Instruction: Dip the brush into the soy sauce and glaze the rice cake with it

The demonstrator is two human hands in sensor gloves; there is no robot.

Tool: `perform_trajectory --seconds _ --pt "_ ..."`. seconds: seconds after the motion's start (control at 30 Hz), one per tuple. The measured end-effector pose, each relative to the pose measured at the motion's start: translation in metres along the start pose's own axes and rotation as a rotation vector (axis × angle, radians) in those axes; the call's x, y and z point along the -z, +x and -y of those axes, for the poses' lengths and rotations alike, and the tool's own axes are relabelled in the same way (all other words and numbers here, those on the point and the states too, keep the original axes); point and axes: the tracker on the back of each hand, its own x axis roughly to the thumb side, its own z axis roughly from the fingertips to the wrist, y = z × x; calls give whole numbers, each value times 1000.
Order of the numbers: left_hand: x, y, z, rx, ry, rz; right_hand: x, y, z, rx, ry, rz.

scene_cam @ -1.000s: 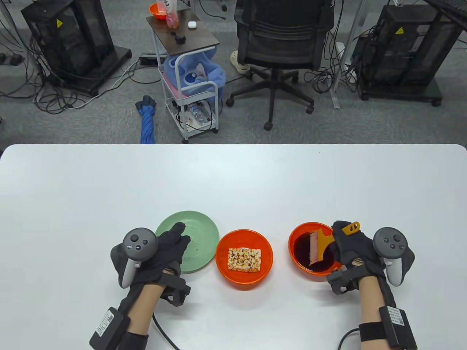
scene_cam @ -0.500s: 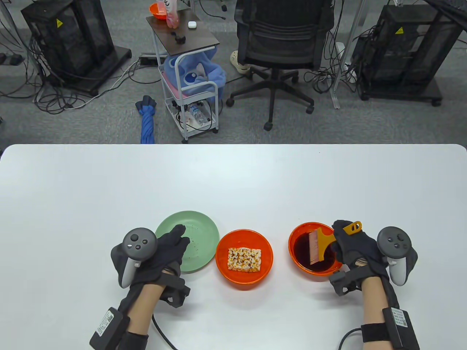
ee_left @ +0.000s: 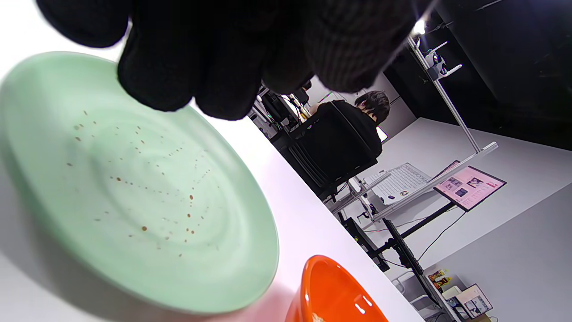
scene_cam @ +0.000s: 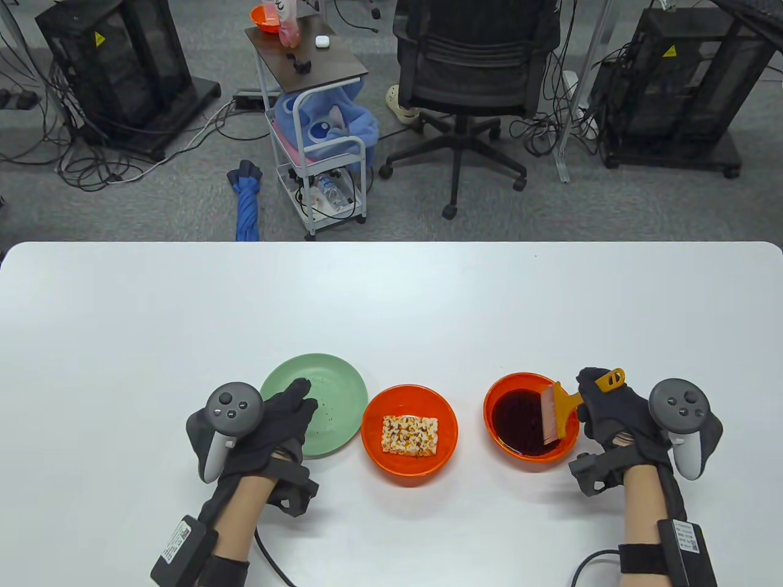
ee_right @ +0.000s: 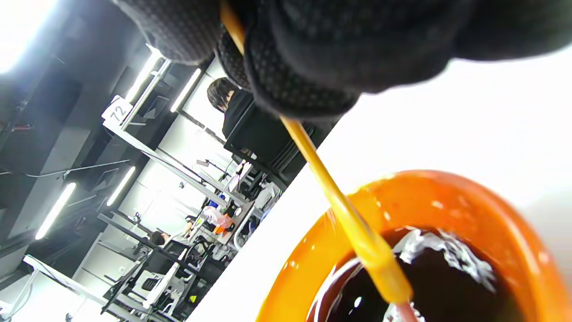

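On the white worktop [scene_cam: 391, 306] we see three dishes in a row near the front edge: a green plate [scene_cam: 333, 391] on the left, an orange bowl [scene_cam: 376, 437] in the middle with the rice cake [scene_cam: 410, 435] lying flat inside it, and a second orange bowl [scene_cam: 498, 391] on the right filled with dark soy sauce [scene_cam: 517, 422]. Our right hand [scene_cam: 615, 416] grips the yellow handle of the brush [scene_cam: 566, 406], fingers wrapped around it, with the handle's looped end sticking out past the knuckles. The brush head lies over the right side of the sauce bowl, bristles pointing toward us; in the right wrist view the handle [ee_right: 339, 205] slants down from the gloved fingers [ee_right: 308, 58] to the sauce surface [ee_right: 447, 286], where the liquid is rippled around the brush. The rice cake sits well apart from the brush, one bowl over to the left, between our two hands. Our left hand [scene_cam: 269, 422] holds nothing; its fingers reach loosely over the near left part of the green plate, and in the left wrist view the fingertips [ee_left: 210, 62] hang above the plate [ee_left: 134, 188], which is speckled with small brown drops. We cannot tell whether they touch it. The middle bowl's rim [ee_left: 321, 277] shows just beside the plate.
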Motion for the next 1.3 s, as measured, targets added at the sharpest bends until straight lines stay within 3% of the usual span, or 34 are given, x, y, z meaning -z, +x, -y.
perform_trajectory --seconds 0.4,0.8,1.1,1.3 --pt "0 -3 -1 -26 -7 -9 -1 23 -9 -303 9 62" --pt "1 -7 -1 -33 -15 -30 -3 39 -18 -466 -3 111" --pt "1 -8 -1 -37 -16 -36 -8 52 -18 -435 2 162" --pt "1 -9 -2 -38 -21 -41 -3 40 -19 -381 43 117"
